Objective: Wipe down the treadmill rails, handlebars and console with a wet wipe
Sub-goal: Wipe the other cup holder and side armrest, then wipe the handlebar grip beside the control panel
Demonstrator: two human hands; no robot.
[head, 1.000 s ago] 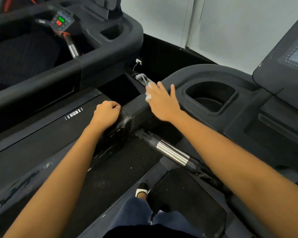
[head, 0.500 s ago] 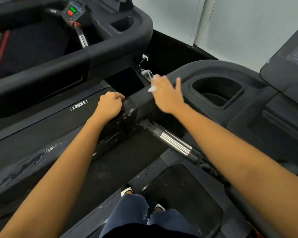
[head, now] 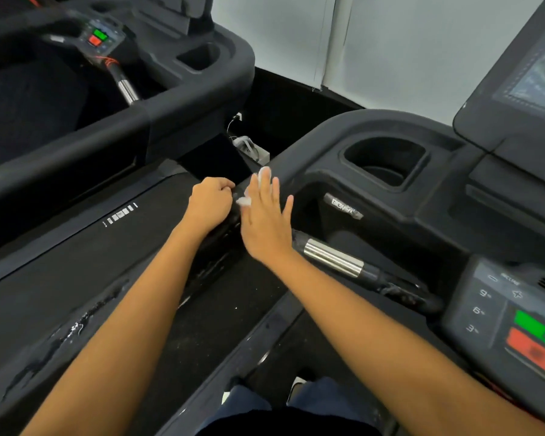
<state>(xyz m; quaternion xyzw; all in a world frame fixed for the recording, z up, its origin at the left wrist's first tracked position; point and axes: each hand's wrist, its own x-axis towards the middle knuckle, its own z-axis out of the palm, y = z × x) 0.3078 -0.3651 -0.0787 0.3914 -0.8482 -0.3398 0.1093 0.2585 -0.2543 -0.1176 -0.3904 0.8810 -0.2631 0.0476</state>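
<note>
- Wiping along the left rail (head: 211, 265), we have pulled our right hand (head: 265, 225) back toward us since a second ago, from the rail's far end by the cup holder (head: 387, 162) to just beside our left hand (head: 210, 204).
- Our right hand lies flat, fingers stretched out and close together, palm pressing the wipe (head: 244, 199) onto the rail rather than pinching it; only white scraps of the wipe peek out at the fingertips and on the left of the palm.
- Our left hand is a closed fist wrapped over the rail's top edge, touching the rail just left of the wipe; it has stayed there throughout, steadying us.
- Behind the wiping palm, toward our body, the rail shows wet, streaky marks, so we judge that stretch damp already.
- To the right of the palm sits the handlebar (head: 334, 258) with its chrome sleeve, and farther right the console (head: 501, 313) with green and red buttons; neither is under the wipe now.
- Coming back down the rail suggests one pass of this section is nearly closed; we judge the handlebar and console remain to do.
</note>
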